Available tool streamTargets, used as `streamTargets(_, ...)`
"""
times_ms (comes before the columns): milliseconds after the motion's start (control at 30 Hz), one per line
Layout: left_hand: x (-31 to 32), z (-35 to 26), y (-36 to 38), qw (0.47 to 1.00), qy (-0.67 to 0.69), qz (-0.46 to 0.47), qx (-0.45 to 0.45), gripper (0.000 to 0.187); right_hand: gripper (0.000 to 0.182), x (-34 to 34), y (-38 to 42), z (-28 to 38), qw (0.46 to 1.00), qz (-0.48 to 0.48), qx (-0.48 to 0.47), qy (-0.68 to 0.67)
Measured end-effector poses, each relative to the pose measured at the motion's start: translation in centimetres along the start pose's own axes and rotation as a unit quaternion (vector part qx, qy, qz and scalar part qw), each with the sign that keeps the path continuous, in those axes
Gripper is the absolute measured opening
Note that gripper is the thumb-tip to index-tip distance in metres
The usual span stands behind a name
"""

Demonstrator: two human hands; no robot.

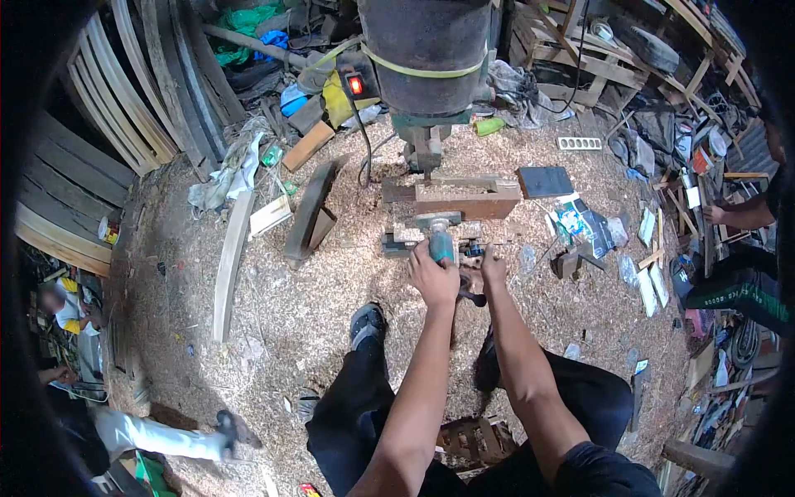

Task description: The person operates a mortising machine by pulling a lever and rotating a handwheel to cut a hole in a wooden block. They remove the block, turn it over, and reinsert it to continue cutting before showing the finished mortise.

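A wooden block [478,205] with a slot along its top lies under the bit of a large drilling machine [426,66]. In front of the block is a metal clamp [437,219] with a teal handle [442,247]. My left hand [434,276] is wrapped round that teal handle. Just to its right, my right hand [493,270] is closed beside a dark metal fitting [472,248]; what its fingers grip, if anything, is hidden. A dark curved handle [472,296] sits below, between my wrists.
Wood shavings cover the floor. A dark block [544,181] and a power strip [579,143] lie right of the machine. Timber pieces [234,265] lie left, with boards [116,91] stacked behind. People [166,432] are at the left and right [737,217] edges.
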State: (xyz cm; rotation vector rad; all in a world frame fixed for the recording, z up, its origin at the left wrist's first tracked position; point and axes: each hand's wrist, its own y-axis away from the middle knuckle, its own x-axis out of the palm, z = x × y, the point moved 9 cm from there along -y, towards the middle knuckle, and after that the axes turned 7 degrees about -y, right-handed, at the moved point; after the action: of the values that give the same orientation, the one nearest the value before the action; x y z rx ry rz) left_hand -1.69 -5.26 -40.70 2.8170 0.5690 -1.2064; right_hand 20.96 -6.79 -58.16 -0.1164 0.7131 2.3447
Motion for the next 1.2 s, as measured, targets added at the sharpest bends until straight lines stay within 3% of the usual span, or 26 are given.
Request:
streamTargets(33,0.2,0.1,0.0,1.0,0.001,0.004,-0.002,0.05,0.059,0.4,-0.5,1.6,0.993,0.013,-0.118,0.003)
streamTargets(133,0.2,0.5,0.1,1.0,0.002,0.009,-0.002,0.051,0.062,0.8,-0.4,1.5,0.982,0.033,-0.187,0.022)
streamTargets(167,0.4,0.4,0.1,1.0,0.003,0.01,-0.001,0.051,0.058,1.1,-1.7,-0.9,0.997,0.067,-0.037,0.001)
streamTargets(200,0.5,0.4,0.1,1.0,0.0,0.014,-0.002,0.051,0.056,1.7,-2.6,-2.7,0.989,0.12,0.039,-0.081)
streamTargets(267,0.2,0.2,0.0,1.0,-0.006,0.02,-0.006,0.051,0.052,4.2,-3.3,-5.7,0.926,0.222,0.187,-0.24)
streamTargets(300,0.0,0.2,0.0,1.0,-0.007,0.021,-0.008,0.051,0.051,2.4,-3.0,-5.5,0.949,0.094,0.212,-0.212)
streamTargets(367,0.0,0.1,0.1,1.0,-0.007,0.022,-0.009,0.051,0.05,-0.4,-0.7,1.5,0.994,0.083,-0.044,-0.049)
streamTargets(433,-0.3,-0.2,0.1,1.0,-0.009,-0.006,0.006,0.048,0.052,-0.8,2.4,6.1,0.96,0.026,-0.25,0.123)
streamTargets(533,-0.3,-0.3,0.2,1.0,-0.008,-0.021,0.014,0.047,0.044,-0.1,3.1,5.9,0.933,-0.036,-0.31,0.179)
streamTargets(633,-0.1,0.0,0.1,1.0,-0.013,-0.001,0.008,0.049,0.04,0.8,-0.7,0.6,0.982,0.071,-0.169,0.042)
streamTargets(667,0.0,0.0,0.2,1.0,-0.014,0.01,0.004,0.051,0.038,1.2,-2.1,-2.0,0.991,0.104,-0.077,-0.025)
streamTargets(700,0.0,0.0,0.0,1.0,-0.008,0.007,0.007,0.05,0.037,2.1,-2.2,-3.2,0.971,0.177,0.038,-0.155)
streamTargets(733,-0.1,0.0,0.0,1.0,-0.002,0.004,0.009,0.05,0.037,3.3,-1.7,-4.0,0.916,0.243,0.153,-0.279)
streamTargets(833,0.1,0.3,0.3,1.0,0.012,0.002,0.009,0.05,0.04,3.5,-1.6,-4.1,0.896,0.275,0.194,-0.29)
streamTargets(967,0.3,0.4,0.0,1.0,0.02,-0.004,0.007,0.049,0.045,3.8,-0.9,-2.8,0.922,0.258,0.136,-0.256)
streamTargets(1200,0.3,0.3,0.1,1.0,0.004,0.009,0.002,0.049,0.057,5.2,-0.2,-3.5,0.858,0.27,0.213,-0.383)
